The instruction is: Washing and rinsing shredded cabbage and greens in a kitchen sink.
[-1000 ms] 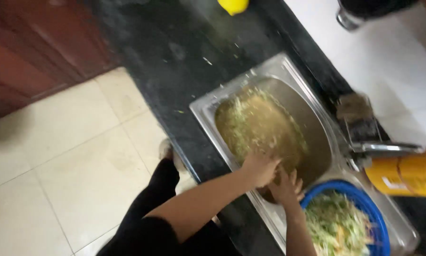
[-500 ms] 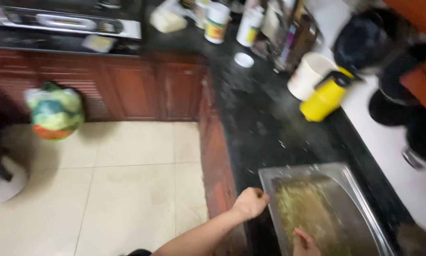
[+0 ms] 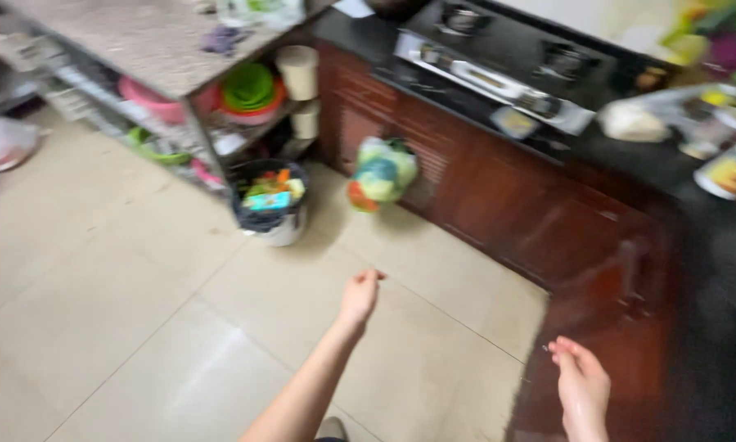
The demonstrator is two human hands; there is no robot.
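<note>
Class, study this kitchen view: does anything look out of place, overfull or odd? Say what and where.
The waste bin on the floor beside the shelf rack is filled to its rim with colourful rubbish. A stuffed plastic bag hangs against the wooden cabinet front. Both hands, left hand and right hand, are empty.

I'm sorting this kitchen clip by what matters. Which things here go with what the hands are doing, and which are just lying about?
With the hands:
left hand, empty, fingers bunched, over the floor
right hand, empty, open, beside the cabinet
bin, the container nearest the left hand

Lying about:
stove
hanging bag
shelf bowls
jar
</note>
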